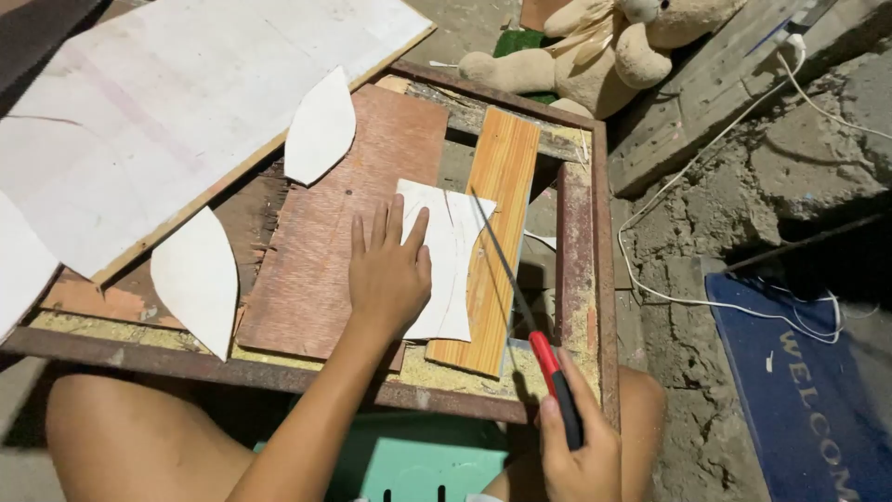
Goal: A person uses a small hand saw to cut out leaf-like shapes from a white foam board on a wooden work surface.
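Near the middle of the frame the person's left hand [390, 270] lies flat, fingers spread wide, pressing on a white sheet piece [451, 256] marked with curved pencil lines. That piece rests partly on a reddish plywood board [316, 270] and partly on a narrow orange striped plank [492, 242] just to its right. At the lower right, the right hand [581, 446] is closed around the red and black handle of a thin-bladed saw [516, 297]; the blade runs up and to the left, and its tip meets the white piece near the top edge.

Everything sits on a rusty metal frame [602, 260] with sawdust along its lower edge. Two leaf-shaped white cutouts lie apart from the work: one cutout [321, 130] toward the upper middle, another cutout [197, 279] at the lower left. A large white board [167, 102] fills the upper left. A beige teddy bear [604, 46] slumps at the top, a white cable [706, 158] trails across the rough ground on the right, and a blue doormat [799, 390] shows at the lower right. The person's bare knees show along the bottom.
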